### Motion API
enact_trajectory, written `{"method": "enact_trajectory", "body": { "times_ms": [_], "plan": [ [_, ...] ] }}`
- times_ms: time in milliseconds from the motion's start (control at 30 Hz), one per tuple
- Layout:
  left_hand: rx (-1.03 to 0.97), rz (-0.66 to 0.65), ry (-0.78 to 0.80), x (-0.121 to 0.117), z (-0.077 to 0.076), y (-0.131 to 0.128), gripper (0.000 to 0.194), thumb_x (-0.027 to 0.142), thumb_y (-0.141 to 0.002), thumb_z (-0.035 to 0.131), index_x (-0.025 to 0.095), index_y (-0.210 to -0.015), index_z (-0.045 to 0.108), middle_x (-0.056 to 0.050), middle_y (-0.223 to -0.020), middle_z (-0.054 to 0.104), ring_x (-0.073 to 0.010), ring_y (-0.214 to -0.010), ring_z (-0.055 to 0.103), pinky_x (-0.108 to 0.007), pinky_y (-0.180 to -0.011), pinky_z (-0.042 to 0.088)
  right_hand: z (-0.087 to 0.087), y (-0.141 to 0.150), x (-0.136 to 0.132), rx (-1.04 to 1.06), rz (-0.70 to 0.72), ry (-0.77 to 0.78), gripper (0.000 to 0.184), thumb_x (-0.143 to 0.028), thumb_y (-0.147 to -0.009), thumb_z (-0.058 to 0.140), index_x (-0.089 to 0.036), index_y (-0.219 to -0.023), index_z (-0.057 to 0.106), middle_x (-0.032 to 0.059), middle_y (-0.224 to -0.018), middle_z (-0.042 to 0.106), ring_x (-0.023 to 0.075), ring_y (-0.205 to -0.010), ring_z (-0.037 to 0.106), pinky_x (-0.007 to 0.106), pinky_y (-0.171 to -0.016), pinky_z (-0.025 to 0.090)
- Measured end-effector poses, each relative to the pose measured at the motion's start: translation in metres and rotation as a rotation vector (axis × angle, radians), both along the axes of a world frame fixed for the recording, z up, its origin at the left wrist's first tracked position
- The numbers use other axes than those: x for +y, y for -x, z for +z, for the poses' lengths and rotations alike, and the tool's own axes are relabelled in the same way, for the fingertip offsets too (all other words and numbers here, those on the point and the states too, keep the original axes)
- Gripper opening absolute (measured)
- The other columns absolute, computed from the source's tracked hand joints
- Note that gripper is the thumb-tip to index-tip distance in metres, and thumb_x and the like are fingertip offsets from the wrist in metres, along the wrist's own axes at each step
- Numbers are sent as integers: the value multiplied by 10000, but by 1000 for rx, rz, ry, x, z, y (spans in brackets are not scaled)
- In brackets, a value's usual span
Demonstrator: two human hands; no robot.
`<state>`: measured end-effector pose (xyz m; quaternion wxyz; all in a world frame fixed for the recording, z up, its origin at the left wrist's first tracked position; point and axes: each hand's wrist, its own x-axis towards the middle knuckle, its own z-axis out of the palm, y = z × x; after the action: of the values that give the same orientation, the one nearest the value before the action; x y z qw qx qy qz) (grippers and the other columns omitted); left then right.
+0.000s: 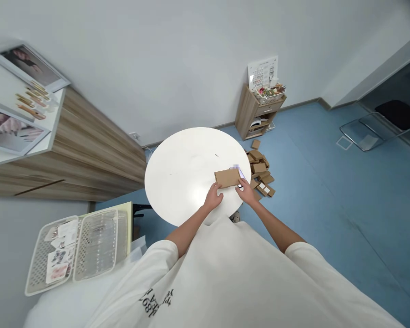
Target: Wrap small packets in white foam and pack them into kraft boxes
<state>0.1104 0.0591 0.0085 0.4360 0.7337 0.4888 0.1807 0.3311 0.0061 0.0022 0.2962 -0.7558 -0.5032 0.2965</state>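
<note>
A flat brown cardboard box [227, 178] is held over the right part of the round white table [177, 168]. My left hand [213, 197] grips its near left corner, and my right hand [246, 191] grips its near right corner. The box looks closed. Behind its right end lies a phone-like item with a lit, blurred screen [242, 174], partly hidden by the box and my right hand. A small dark mark or thin item [216, 155] shows on the table beyond the box.
Several cardboard boxes [259, 168] lie piled on the blue floor right of the table. A small wooden cabinet [247, 111] stands behind them. Left are a long wood-grain cabinet [92, 141] and white plastic baskets [75, 248]. A chair [372, 132] is far right.
</note>
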Motion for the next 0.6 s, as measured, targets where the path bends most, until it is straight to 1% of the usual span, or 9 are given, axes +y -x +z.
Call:
{"method": "enact_trajectory", "body": {
  "times_ms": [100, 267, 400, 433, 500, 567, 600],
  "plan": [
    [-3, -14, -3, -3, 3, -52, 518, 161, -854, 572, 208, -1370, 563, -107, -1538, 435, -269, -1447, 413, -434, -1194, 382, 4, -48, -7, 0, -34, 5, 612, -421, -897, 523, -230, -1479, 534, 96, -1542, 457, 301, -1427, 432, 459, -1180, 385],
    [0, -42, -17, -3, 2, -128, 501, 189, -862, 579, 198, -1363, 567, -130, -1521, 443, -290, -1437, 419, -446, -1193, 373, 9, -118, -18, 28, -83, 11, 631, -466, -898, 524, -230, -1483, 527, 108, -1564, 426, 319, -1332, 521, 474, -1125, 442],
    [-3, -66, -8, 5, 5, -186, 505, 223, -864, 585, 178, -1367, 567, -147, -1515, 443, -303, -1440, 411, -444, -1196, 365, 18, -169, -16, 31, -147, -19, 646, -461, -892, 527, -207, -1485, 527, 130, -1550, 431, 306, -1221, 594, 466, -1098, 469],
    [-7, -72, -9, 9, 8, -199, 518, 231, -865, 585, 177, -1380, 559, -147, -1526, 433, -306, -1448, 401, -449, -1201, 357, 21, -181, -13, 22, -165, -27, 657, -460, -891, 529, -202, -1495, 516, 137, -1546, 432, 309, -1219, 595, 466, -1099, 468],
    [-25, -95, -7, 18, 15, -226, 561, 245, -871, 584, 177, -1425, 523, -146, -1574, 385, -312, -1470, 373, -457, -1216, 333, 26, -202, -6, 7, -184, -44, 709, -467, -888, 543, -211, -1543, 452, 139, -1560, 410, 323, -1275, 563, 467, -1105, 464],
    [-37, -137, -2, 27, 22, -247, 634, 265, -880, 586, 172, -1492, 452, -145, -1635, 303, -325, -1520, 284, -465, -1237, 294, 29, -218, 1, 9, -188, -51, 783, -478, -889, 553, -227, -1600, 344, 131, -1611, 331, 336, -1355, 503, 466, -1098, 474],
    [-35, -135, 3, 31, 25, -255, 676, 272, -877, 592, 156, -1518, 414, -151, -1660, 251, -334, -1540, 233, -469, -1246, 275, 29, -224, 3, 19, -185, -43, 806, -485, -893, 550, -228, -1616, 302, 127, -1635, 284, 339, -1379, 482, 465, -1090, 483]
  ]
}}
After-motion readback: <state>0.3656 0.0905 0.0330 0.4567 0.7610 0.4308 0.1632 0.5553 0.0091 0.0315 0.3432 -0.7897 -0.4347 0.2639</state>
